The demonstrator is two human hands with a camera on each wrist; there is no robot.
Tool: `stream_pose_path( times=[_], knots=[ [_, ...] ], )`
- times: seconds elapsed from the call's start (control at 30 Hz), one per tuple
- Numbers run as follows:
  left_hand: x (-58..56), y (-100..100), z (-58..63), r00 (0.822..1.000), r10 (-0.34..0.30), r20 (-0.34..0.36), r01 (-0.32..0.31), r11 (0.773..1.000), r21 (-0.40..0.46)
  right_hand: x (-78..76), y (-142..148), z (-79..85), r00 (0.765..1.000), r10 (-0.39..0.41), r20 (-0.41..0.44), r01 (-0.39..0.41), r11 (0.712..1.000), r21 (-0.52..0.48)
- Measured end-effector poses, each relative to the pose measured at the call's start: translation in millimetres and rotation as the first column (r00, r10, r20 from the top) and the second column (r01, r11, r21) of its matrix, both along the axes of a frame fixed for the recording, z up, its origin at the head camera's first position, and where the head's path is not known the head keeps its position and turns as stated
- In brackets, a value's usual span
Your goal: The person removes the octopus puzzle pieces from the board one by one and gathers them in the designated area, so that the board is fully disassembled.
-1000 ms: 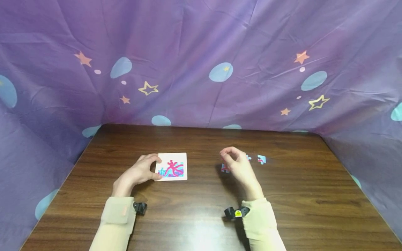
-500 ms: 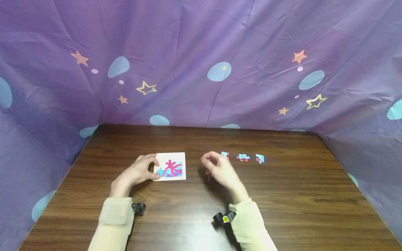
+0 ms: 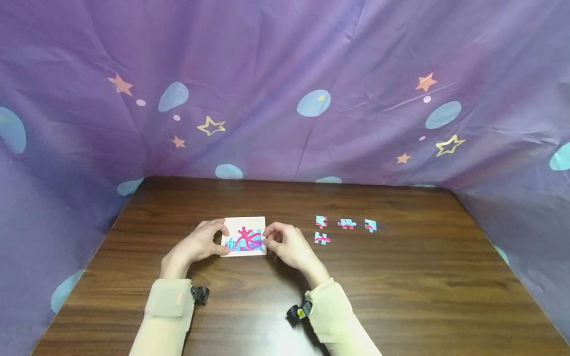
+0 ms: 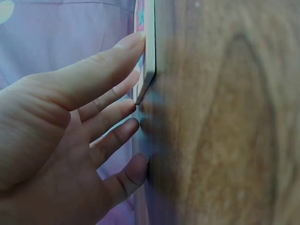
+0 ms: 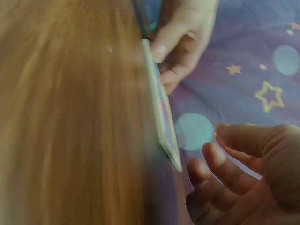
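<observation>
Puzzle board (image 3: 242,222), white-rimmed, left of the middle of a brown wooden surface (image 3: 427,277), with a part-filled puzzle picture (image 3: 246,241) in pink, blue and purple over its near portion, plain white beyond, and a pink knob jutting up into the white. At the board's left edge, left hand (image 3: 193,245): thumb and forefinger spread along the side and gripping it, thumb over the near left corner, forefinger by the far left corner; in the left wrist view, thumb tip on the upper face, other fingers loosely bent around and past the edge, close to the surface. At the right edge, right hand (image 3: 289,245): fingers curved and only slightly open, tips of thumb and forefinger near each other, just beside the rim; blurred in the right wrist view, so impossible to tell whether pinching anything small. To the right of that hand, 4 loose blue and pink pieces: in a row, a left piece (image 3: 321,222), a middle piece (image 3: 347,224) and a right piece (image 3: 370,225), well apart from the board, plus a nearer piece (image 3: 322,238) just in front of the left piece. On both arms, pale sleeves (image 3: 165,309) and small black cameras (image 3: 200,295) at the wrists. Behind, purple curtain (image 3: 249,74) with blue ovals and orange and yellow stars
</observation>
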State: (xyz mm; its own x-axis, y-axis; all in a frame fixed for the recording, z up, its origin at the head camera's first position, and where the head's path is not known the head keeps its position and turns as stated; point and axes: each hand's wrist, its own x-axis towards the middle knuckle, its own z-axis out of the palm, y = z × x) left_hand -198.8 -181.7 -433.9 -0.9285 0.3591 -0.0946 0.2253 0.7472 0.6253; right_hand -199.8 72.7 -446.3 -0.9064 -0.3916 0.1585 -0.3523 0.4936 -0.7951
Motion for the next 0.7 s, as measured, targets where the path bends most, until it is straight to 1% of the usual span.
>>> stream_pose_path(
  times=[0.1, 0.2, 0.37, 0.47, 0.57, 0.7],
  knots=[
    [0.6, 0, -0.5, 1.000, 0.001, 0.007, -0.001, 1.000, 0.008, -5.7, -15, 0.6, 0.999, -0.004, -0.047, 0.007, 0.998, 0.056],
    [0.4, 0, 0.8, 1.000, 0.005, 0.000, -0.005, 1.000, 0.008, -11.9, -28, 3.9, 0.997, -0.019, -0.080, 0.026, 0.996, 0.088],
    [-0.6, 0, -0.1, 1.000, 0.009, -0.005, -0.009, 1.000, 0.006, -18.3, -49, -2.0, 0.995, -0.060, -0.083, 0.069, 0.992, 0.109],
    [-1.3, 1, -2.5, 1.000, 0.010, -0.008, -0.010, 1.000, 0.010, -20.6, -59, -7.8, 0.993, -0.070, -0.100, 0.085, 0.984, 0.157],
    [-1.5, 0, -3.3, 1.000, 0.012, -0.014, -0.012, 1.000, 0.007, -23.1, -63, -9.8, 0.991, -0.085, -0.106, 0.105, 0.973, 0.205],
    [-0.8, -3, -3.0, 1.000, 0.020, -0.016, -0.020, 1.000, 0.001, -25.2, -65, -8.8, 0.990, -0.123, -0.064, 0.135, 0.960, 0.245]
  ],
)
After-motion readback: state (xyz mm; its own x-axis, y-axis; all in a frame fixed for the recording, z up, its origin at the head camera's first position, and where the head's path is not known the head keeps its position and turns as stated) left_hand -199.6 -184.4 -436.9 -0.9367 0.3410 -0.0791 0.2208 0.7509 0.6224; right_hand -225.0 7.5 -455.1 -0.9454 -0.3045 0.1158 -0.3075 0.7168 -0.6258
